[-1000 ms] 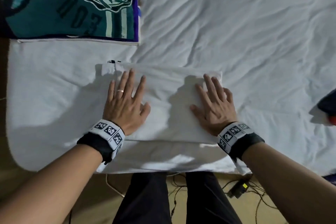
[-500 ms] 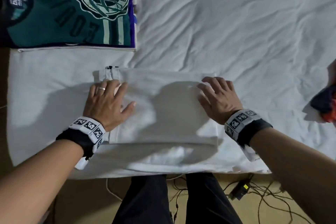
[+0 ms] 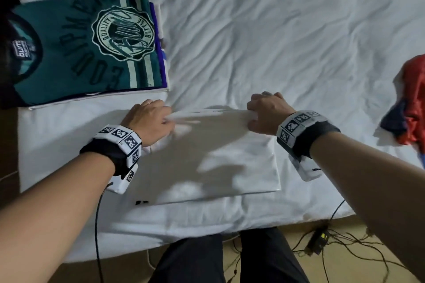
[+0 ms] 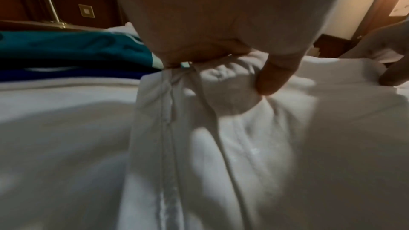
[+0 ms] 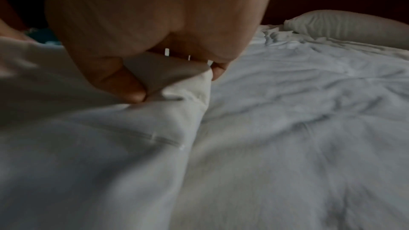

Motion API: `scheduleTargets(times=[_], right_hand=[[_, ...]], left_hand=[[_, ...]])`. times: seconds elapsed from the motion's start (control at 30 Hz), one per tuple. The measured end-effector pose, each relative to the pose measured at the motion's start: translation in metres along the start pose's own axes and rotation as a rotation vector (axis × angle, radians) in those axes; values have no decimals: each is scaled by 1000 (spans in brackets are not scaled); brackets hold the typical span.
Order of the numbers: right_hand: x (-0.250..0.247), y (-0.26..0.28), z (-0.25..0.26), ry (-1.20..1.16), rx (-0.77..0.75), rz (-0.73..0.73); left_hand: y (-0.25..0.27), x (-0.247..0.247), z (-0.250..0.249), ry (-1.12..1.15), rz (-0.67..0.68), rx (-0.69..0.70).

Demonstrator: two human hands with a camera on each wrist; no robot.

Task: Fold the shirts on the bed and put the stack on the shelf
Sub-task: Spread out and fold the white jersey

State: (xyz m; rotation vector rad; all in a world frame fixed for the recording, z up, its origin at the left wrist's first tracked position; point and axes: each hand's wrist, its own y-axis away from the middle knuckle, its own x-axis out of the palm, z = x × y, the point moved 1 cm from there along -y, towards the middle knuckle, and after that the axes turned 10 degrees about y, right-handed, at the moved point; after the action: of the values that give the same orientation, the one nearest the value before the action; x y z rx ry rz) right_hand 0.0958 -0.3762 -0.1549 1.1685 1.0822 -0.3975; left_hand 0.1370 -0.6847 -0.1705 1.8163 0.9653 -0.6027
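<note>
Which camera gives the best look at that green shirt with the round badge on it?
The head view: the green shirt lies folded flat on top of a stack on the bed, with its whole badge and stripes visible. The left wrist view catches only a blurred teal edge behind the left hand. The right wrist view barely shows it.

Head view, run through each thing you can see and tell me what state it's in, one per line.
white shirt: folded, far edge lifted off the bed
left hand: grips the shirt's far left corner
right hand: pinches the shirt's far right corner
green shirt: folded, on top of a stack
red and navy garment: crumpled, unfolded
bed sheet: wrinkled
</note>
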Motion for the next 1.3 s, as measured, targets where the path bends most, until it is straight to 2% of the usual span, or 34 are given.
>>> scheduleTargets(times=[0.07, 0.17, 0.3, 0.43, 0.5, 0.6, 0.73, 0.83, 0.9, 0.97, 1.03, 1.1, 1.13, 1.2, 1.23, 1.3], right_hand=[[-18, 16, -5, -97, 29, 1], [-50, 40, -17, -185, 37, -58], [-88, 68, -36, -202, -44, -386], [-90, 90, -41, -152, -166, -653], [-68, 100, -41, -102, -222, -688], [-12, 113, -33, -49, -308, -650], [73, 140, -14, 62, -356, -461], [115, 166, -1, 93, -370, -308], [126, 179, 2, 65, -364, -219], [124, 184, 3, -53, -342, -240], [117, 178, 2, -181, -244, -333], [106, 165, -1, -284, -41, -384], [102, 157, -3, -328, 85, -357], [97, 143, -8, -417, 325, -166], [95, 137, -9, -462, 395, -50], [92, 127, -8, -518, 448, 84]], left_hand=[[16, -19, -11, 80, -99, 40], [44, -50, -33, 59, -342, 192], [75, -80, -65, 42, -586, 342], [101, -68, -78, -63, -695, 338], [114, -42, -77, -94, -673, 314], [132, 14, -72, -172, -535, 290], [158, 98, -71, -235, -294, 231], [179, 141, -72, -240, -116, 157], [188, 153, -73, -218, -76, 165], [190, 152, -70, -144, -145, 156], [187, 143, -63, -37, -310, 33], [177, 132, -50, 63, -456, -216], [171, 129, -42, 129, -461, -391], [159, 123, -34, 301, -369, -689], [153, 124, -30, 389, -318, -761], [142, 123, -29, 534, -258, -783]])
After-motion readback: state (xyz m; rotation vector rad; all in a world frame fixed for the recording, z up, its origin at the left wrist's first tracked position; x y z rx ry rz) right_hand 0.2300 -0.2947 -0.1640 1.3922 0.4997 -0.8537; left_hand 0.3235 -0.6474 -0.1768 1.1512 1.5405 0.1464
